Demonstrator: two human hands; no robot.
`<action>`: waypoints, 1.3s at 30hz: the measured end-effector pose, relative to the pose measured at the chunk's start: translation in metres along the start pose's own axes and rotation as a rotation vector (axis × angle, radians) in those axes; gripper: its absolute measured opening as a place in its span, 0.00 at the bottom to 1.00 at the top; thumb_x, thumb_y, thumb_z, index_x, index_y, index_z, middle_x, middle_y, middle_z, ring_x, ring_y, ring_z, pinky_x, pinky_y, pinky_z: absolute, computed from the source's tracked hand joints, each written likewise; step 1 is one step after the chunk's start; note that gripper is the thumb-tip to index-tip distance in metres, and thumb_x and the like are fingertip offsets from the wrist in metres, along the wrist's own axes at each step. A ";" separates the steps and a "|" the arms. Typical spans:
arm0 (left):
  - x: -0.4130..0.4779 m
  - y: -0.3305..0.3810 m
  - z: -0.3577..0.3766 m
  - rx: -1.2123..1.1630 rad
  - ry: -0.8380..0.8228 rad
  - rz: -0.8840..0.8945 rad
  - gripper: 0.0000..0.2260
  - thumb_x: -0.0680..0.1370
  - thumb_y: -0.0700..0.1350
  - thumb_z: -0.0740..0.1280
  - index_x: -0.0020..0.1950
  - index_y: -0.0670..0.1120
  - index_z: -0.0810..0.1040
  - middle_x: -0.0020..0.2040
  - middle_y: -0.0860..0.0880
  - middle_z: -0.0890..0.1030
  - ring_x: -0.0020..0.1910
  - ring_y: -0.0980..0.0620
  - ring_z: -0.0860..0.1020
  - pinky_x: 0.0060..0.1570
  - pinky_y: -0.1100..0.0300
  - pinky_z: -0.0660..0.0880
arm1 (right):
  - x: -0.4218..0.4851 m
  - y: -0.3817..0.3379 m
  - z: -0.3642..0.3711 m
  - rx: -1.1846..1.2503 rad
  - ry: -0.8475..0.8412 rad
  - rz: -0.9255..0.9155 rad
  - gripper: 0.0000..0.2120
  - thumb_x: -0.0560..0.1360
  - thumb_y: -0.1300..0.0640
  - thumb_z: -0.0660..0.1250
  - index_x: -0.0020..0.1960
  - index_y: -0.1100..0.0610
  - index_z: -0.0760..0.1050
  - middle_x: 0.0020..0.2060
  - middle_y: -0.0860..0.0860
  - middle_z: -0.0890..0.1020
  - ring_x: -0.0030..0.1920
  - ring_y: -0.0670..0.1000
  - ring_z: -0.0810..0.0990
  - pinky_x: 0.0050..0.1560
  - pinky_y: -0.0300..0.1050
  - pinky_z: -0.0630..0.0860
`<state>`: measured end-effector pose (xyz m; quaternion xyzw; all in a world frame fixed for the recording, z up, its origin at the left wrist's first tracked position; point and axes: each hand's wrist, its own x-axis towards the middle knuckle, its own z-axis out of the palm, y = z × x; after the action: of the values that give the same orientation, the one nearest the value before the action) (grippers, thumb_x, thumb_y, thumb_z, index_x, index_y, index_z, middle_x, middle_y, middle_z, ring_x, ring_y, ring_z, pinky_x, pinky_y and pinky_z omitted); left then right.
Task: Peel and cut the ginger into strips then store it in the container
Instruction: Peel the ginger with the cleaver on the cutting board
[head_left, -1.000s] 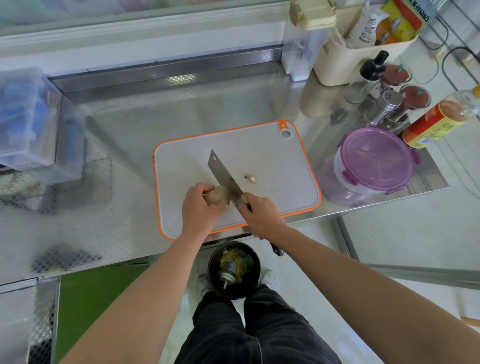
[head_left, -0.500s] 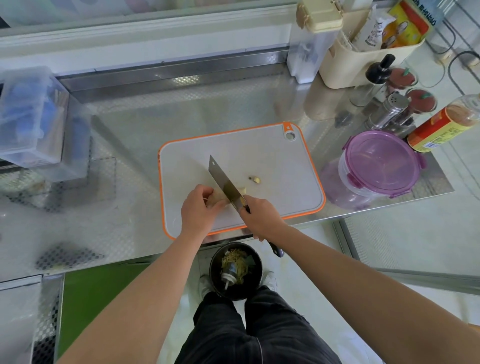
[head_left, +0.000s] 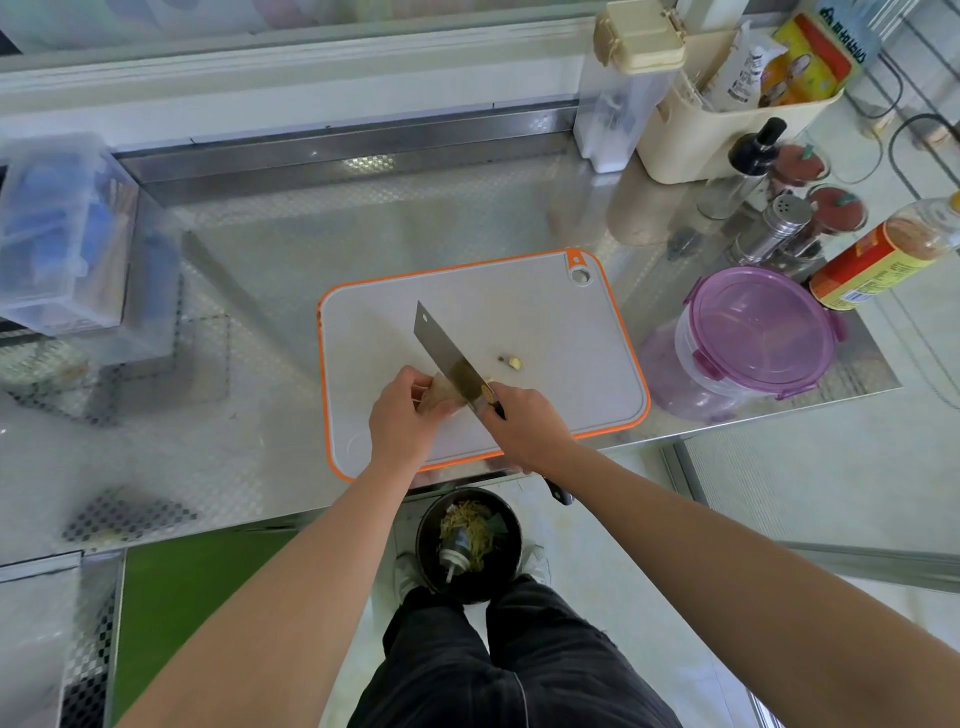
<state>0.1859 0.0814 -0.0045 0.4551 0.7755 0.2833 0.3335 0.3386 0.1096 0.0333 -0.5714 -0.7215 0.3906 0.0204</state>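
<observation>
A pale piece of ginger lies near the front of a grey cutting board with an orange rim. My left hand holds the ginger from the left. My right hand grips the handle of a cleaver, whose blade rests against the right side of the ginger and points away to the upper left. A small cut-off bit of ginger lies on the board to the right of the blade. The round container with a purple lid stands right of the board, lid on.
A black bin with scraps sits on the floor between my feet. Bottles, shakers and a cream caddy crowd the back right of the steel counter. A clear plastic box stands at the left.
The cleaver blade has stayed against the ginger with only small shifts; both hands remain in place. The view has drifted slightly.
</observation>
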 end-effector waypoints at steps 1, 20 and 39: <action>0.001 0.001 0.000 0.006 0.007 -0.005 0.14 0.70 0.50 0.75 0.47 0.49 0.73 0.45 0.51 0.80 0.44 0.49 0.77 0.44 0.53 0.74 | -0.001 -0.001 -0.002 0.004 0.020 -0.008 0.10 0.79 0.55 0.54 0.40 0.57 0.65 0.28 0.52 0.69 0.26 0.53 0.68 0.31 0.50 0.75; 0.009 0.004 0.003 0.011 0.058 -0.010 0.09 0.71 0.45 0.74 0.48 0.45 0.80 0.46 0.48 0.83 0.46 0.45 0.80 0.44 0.55 0.73 | -0.017 -0.023 -0.032 0.018 0.006 -0.043 0.16 0.80 0.54 0.53 0.33 0.51 0.60 0.28 0.50 0.67 0.26 0.51 0.69 0.31 0.48 0.74; 0.011 0.004 0.003 -0.026 0.074 0.008 0.09 0.70 0.44 0.74 0.48 0.44 0.81 0.45 0.49 0.83 0.44 0.48 0.79 0.42 0.60 0.69 | -0.022 -0.027 -0.035 -0.023 -0.068 0.061 0.08 0.78 0.59 0.52 0.39 0.56 0.63 0.32 0.52 0.68 0.28 0.54 0.72 0.24 0.42 0.70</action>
<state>0.1864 0.0929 -0.0065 0.4430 0.7818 0.3112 0.3093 0.3412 0.1090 0.0831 -0.5799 -0.7083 0.4019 -0.0226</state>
